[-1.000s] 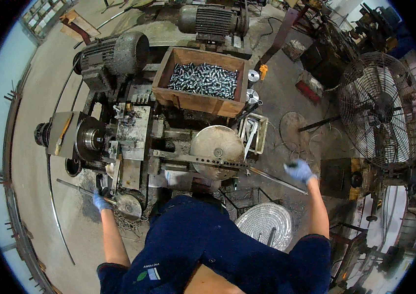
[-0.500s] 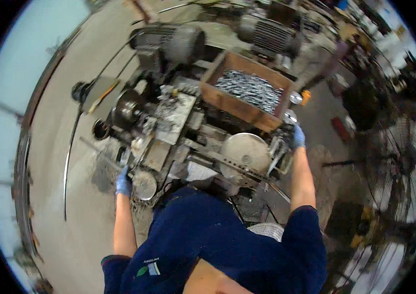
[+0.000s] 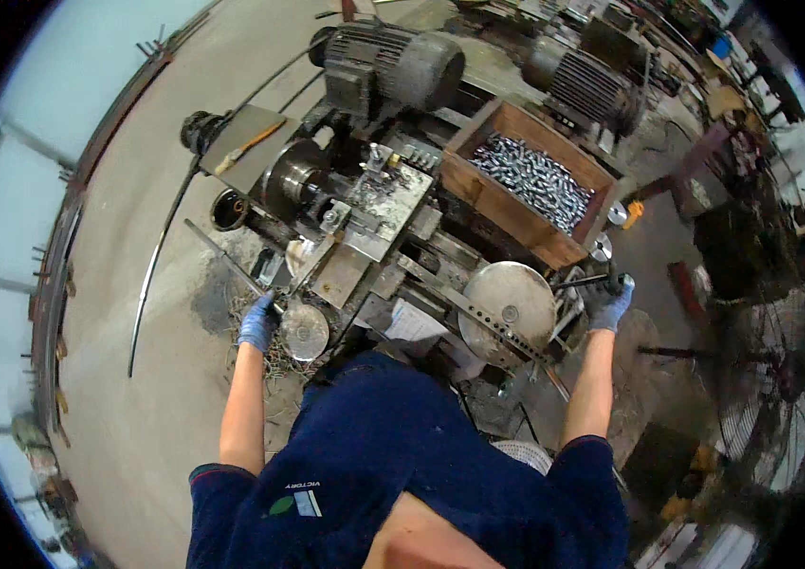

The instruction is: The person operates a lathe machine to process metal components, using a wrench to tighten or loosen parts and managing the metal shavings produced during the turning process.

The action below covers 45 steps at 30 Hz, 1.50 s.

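A small metal lathe stands before me, with a round chuck (image 3: pixel 293 180) at its left. My left hand (image 3: pixel 257 324), in a blue glove, is closed on the grip of a handle beside a small round metal handwheel (image 3: pixel 305 332). A long grey bar (image 3: pixel 222 254) slants down toward that hand. My right hand (image 3: pixel 610 303), also gloved, is closed around a dark lever (image 3: pixel 581 282) at the machine's right end. Left of this lever lies a large round metal disc (image 3: pixel 509 308). A perforated metal strip (image 3: pixel 497 327) crosses the disc's lower part.
A wooden box (image 3: pixel 516 216) full of small shiny metal parts (image 3: pixel 535 180) sits on the machine. Behind are two electric motors (image 3: pixel 393 64). A brush (image 3: pixel 249 145) lies on a plate at the left. Near the right edge stands a large fan (image 3: pixel 777 370).
The view has shifted, so the machine appears lower and farther right. My right hand has moved nearer to me, away from the small silver discs, and a dark lever now shows in it.
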Tool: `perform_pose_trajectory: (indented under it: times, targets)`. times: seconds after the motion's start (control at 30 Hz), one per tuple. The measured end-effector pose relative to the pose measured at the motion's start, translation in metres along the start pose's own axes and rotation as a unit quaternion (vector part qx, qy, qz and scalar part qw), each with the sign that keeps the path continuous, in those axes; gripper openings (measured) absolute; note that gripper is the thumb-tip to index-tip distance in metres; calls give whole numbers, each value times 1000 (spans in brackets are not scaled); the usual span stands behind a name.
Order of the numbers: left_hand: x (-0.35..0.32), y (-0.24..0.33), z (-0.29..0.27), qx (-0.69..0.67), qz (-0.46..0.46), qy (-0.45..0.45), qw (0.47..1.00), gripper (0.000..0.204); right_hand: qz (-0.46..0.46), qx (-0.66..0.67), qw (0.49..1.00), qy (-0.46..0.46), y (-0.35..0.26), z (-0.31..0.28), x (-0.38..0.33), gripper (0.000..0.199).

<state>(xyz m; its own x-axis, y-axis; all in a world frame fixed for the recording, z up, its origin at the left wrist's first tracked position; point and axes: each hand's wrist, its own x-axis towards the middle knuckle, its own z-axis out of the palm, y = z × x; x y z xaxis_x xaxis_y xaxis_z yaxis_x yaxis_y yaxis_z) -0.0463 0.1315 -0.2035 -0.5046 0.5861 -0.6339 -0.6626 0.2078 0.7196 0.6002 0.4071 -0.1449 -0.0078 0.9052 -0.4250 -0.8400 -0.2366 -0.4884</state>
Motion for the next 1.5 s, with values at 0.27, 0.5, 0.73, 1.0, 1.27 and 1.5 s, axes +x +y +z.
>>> perform_pose_trajectory:
  times: [0.27,0.5,0.73,1.0,1.27,1.5]
  targets:
    - [-11,36,11,219,-20,-43,975,24,-296,-46,953,37,-35,59,-32,59]
    - [-34,88,-6,516,224,-93,822,33,-446,-206,863,-118,-88,183,-167,60]
    - [-10,108,30,543,340,-126,758,36,-443,-298,845,-39,51,94,-179,19]
    - [-13,124,54,638,360,-183,656,35,-353,-327,853,-202,79,255,-243,28]
    - [20,129,26,636,384,-226,630,32,-372,-588,716,-56,253,190,-234,12]
    - [37,149,24,724,347,-202,561,31,-447,-733,498,-121,233,241,-260,5]
